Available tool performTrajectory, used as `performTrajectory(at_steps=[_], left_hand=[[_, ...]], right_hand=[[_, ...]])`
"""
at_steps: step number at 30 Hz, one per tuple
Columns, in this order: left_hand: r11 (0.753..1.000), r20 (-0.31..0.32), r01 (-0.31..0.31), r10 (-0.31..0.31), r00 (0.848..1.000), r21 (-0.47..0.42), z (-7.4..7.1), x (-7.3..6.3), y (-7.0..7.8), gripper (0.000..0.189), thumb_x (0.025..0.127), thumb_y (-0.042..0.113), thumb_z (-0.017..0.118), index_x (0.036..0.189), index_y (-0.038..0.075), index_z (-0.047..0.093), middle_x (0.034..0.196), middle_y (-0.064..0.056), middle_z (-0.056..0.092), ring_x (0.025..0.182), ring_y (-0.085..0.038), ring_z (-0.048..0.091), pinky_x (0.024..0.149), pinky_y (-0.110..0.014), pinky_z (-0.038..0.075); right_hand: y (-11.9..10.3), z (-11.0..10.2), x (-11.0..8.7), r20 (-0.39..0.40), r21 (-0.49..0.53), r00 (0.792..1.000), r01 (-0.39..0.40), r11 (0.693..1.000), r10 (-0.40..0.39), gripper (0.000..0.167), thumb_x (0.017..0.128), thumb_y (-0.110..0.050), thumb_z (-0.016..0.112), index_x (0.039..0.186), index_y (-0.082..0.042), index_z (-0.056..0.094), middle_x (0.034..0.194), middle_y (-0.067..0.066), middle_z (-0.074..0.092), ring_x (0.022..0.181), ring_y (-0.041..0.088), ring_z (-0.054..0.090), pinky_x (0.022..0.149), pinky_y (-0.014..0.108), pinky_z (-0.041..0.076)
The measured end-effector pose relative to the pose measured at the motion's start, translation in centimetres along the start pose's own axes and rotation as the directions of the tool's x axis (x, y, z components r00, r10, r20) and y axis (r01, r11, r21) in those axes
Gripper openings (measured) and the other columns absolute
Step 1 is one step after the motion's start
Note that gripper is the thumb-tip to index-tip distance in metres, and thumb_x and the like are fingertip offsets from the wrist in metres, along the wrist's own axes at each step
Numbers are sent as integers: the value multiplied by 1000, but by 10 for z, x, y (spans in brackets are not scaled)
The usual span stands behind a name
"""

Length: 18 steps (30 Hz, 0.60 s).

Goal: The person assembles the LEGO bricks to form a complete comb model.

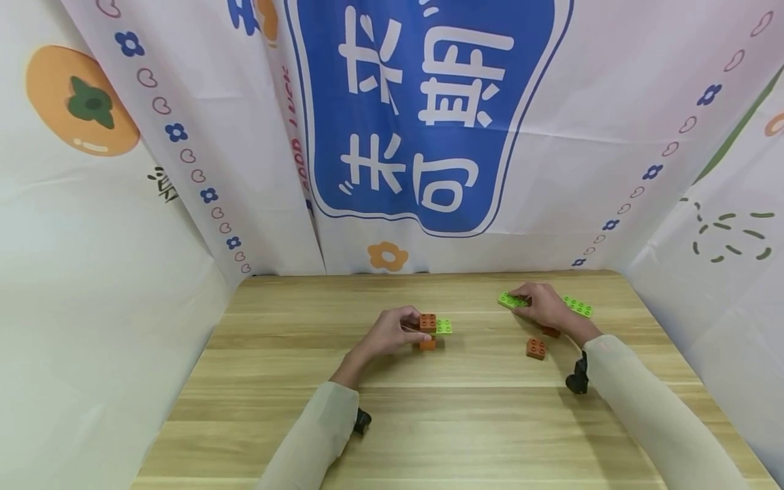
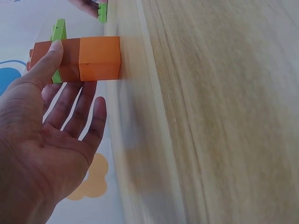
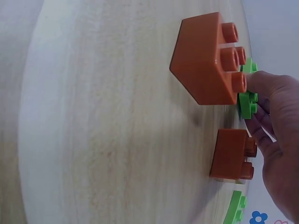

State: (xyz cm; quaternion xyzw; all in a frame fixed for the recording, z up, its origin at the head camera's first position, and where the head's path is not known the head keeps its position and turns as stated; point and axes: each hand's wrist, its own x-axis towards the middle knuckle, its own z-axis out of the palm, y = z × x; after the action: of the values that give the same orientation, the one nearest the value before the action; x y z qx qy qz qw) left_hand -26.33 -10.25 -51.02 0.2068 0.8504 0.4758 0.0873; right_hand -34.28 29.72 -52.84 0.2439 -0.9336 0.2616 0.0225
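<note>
Left hand is gripping a brick stack between thumb and fingers, outer fingers half extended; right hand is pinching a green plate toward the back of the table, can't tell if lifted. Loose brick is lying nearer the person. Step is apparently picking the plate while steadying the stack; next move is probably calling for a firm pinch, clean lift

The bricks and plates look like smooth, slightly glossy plastic. The table shows smooth wood grain with low sheen. The sleeves are matt cloth; the hanging, creased cloth.
</note>
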Motion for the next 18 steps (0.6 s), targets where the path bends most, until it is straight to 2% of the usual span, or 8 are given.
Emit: performTrajectory(at_steps=[11, 18], left_hand=[[1000, 6, -17, 17, 1000, -15, -1, -1, 2, 25, 91, 21, 87, 108, 8, 73, 102, -1, 76, 89, -13, 69, 81, -28, 59], [1000, 2, -13, 13, 1000, -10, 0, 0, 0, 25, 91, 21, 87, 108, 9, 73, 102, 0, 75, 89, -11, 69, 82, -26, 58]], right_hand=[[-3, -8, -9, -42, -7, 997, 63, 998, -63, 37, 88, -4, 85, 123, 3, 75, 117, 23, 76, 95, 34, 74, 82, 50, 62], [-13, -14, -11, -63, 17, 994, 95, 995, -93, 37, 87, -3, 85, 122, 3, 76, 119, 24, 76, 96, 35, 75, 82, 52, 62]])
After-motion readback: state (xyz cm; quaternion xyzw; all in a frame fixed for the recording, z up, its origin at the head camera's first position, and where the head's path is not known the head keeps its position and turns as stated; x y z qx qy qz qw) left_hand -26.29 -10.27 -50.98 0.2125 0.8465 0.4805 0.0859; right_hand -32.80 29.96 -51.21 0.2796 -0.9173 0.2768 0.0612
